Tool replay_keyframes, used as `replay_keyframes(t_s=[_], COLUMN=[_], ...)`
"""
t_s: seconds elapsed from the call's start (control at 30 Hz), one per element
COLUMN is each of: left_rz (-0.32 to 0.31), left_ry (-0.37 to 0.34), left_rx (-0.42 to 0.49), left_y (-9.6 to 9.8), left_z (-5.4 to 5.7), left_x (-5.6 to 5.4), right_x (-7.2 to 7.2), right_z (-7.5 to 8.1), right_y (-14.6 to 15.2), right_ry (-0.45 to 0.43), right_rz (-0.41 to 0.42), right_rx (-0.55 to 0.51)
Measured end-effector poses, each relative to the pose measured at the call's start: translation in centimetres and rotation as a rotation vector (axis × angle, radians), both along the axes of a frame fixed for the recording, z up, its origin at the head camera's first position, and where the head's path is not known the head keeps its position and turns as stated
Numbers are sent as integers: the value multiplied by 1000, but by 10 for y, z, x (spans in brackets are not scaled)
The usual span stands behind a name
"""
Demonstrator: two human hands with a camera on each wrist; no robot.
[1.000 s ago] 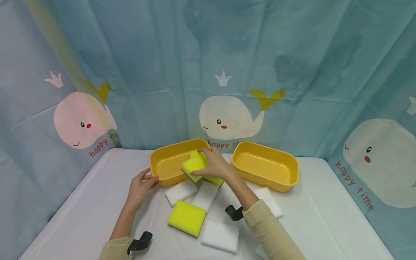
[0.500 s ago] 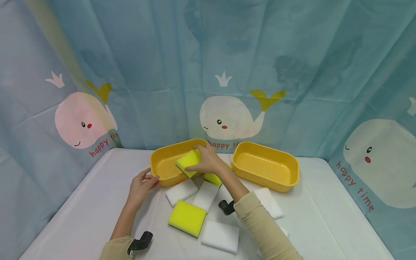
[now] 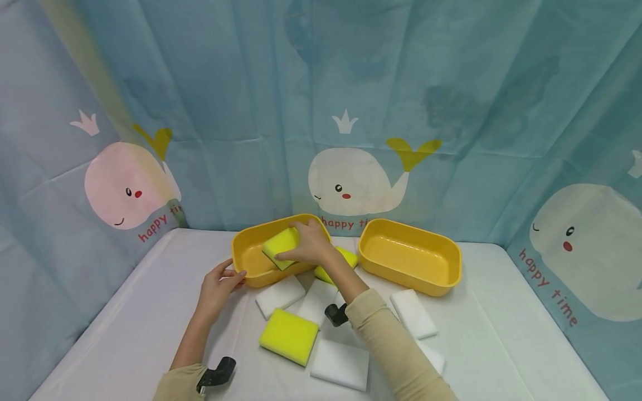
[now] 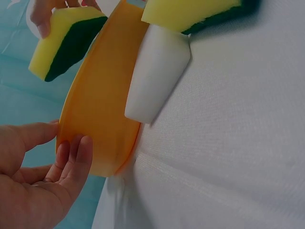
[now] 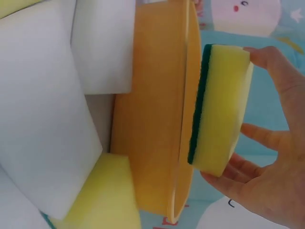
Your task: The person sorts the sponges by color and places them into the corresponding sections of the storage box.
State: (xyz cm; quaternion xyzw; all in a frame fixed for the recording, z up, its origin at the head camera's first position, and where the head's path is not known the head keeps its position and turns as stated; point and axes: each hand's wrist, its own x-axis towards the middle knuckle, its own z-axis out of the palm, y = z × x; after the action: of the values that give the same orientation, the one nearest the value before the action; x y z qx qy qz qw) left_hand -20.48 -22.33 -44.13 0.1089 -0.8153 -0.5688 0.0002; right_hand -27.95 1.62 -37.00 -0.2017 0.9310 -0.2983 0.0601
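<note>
My right hand [image 3: 311, 243] holds a yellow sponge [image 3: 280, 246] by its edges, over the left yellow tub [image 3: 251, 277]. In the right wrist view this sponge [image 5: 221, 107] has its dark green scouring side facing the tub, just above the rim. My left hand [image 3: 217, 288] grips the near left corner of that tub; in the left wrist view the fingers [image 4: 82, 155] lie against its outer wall. Another yellow sponge [image 3: 347, 257] lies close to the tub, partly behind the right forearm. A third yellow sponge [image 3: 288, 336] lies nearer on the white cloth.
A second yellow tub [image 3: 408, 252] stands to the right with its inside bare. Several white sponges lie about the cloth, among them one white sponge [image 3: 281, 296] by the left tub and another white sponge [image 3: 340, 365] in front. A blue whale-print curtain [image 3: 241, 111] hangs behind.
My right hand has moved left with its sponge, from the tub's right part toward its middle, uncovering more of the sponge beside the tub. The left hand has stayed on the tub.
</note>
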Motion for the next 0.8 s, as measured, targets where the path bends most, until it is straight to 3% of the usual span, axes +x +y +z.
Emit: replay_keyframes(t_s=[0.8], left_rz=[6], left_ry=[0], left_rx=[8], left_y=[-1], left_z=[-1], left_x=[-2], right_x=[-13], right_z=[-7], right_y=[-34], right_ry=[7], right_rz=[-18], right_rx=[53])
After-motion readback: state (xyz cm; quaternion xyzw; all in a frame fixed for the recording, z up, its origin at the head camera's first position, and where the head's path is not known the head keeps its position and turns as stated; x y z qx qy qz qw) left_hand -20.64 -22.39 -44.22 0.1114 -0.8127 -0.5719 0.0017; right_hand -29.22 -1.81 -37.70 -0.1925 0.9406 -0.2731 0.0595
